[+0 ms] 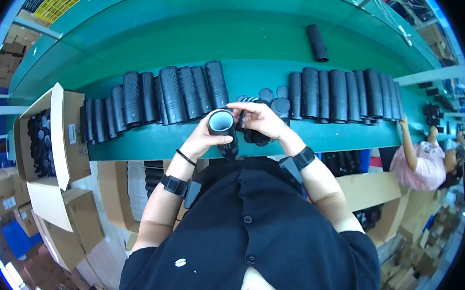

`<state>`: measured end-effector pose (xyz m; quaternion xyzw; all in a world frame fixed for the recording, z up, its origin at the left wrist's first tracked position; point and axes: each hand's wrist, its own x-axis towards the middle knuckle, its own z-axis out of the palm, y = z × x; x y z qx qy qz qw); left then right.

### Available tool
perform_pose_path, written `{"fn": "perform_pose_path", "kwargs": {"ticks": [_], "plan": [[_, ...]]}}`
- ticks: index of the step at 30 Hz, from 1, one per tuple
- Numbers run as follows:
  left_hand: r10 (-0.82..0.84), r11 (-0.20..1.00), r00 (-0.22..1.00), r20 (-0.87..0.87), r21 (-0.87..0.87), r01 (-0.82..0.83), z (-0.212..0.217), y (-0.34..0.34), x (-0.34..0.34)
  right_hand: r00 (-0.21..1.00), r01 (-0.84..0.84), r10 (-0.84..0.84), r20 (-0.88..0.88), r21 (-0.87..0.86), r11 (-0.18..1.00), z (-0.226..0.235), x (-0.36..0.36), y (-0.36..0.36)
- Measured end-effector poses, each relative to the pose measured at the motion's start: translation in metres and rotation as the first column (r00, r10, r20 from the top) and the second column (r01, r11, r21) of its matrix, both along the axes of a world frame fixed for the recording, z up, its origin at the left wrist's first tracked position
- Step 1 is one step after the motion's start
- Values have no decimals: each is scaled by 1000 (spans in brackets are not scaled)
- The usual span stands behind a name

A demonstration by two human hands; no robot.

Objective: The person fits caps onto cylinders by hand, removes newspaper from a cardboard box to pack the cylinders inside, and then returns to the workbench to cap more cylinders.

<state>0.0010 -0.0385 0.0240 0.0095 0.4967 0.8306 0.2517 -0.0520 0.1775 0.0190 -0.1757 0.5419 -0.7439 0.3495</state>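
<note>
My left hand (198,141) is wrapped round a black cylindrical tube (229,146), its open end tilted up and showing a pale inside. Beside the tube's rim, my right hand (265,121) has thumb and fingers pinched on a thin dark round cap (243,119), seen nearly edge-on. Just behind and under the right hand lies a pile of black round caps (281,106), partly hidden by the fingers. Black ribbed tubes (172,95) lie side by side to the left of my hands. A similar row of tubes (338,96) lies to the right.
One lone tube (318,43) lies farther back on the green bench (250,44). An open cardboard box (77,134) holding dark round parts stands at the left. Below the bench edge is another carton (372,192). At the far right a person (422,165) reaches to the bench.
</note>
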Motion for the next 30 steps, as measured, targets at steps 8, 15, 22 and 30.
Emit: {"fn": "perform_pose_path", "kwargs": {"ticks": [8, 15, 22, 30], "plan": [[64, 997, 997, 48, -50, -62, -13, 17, -1, 943, 171, -135, 303, -96, 981, -11, 20, 3], [14, 989, 997, -72, -143, -24, -2, 23, -3, 917, 180, -62, 394, -270, 946, -18, 28, 11], [-21, 966, 985, -171, -257, -24, -6, 10, 0, 882, 182, 99, 461, -527, 830, -34, 21, 41], [-4, 908, 960, -278, -404, -114, -31, 6, 6, 865, 203, 124, 487, -564, 800, -36, 18, 53]]}}
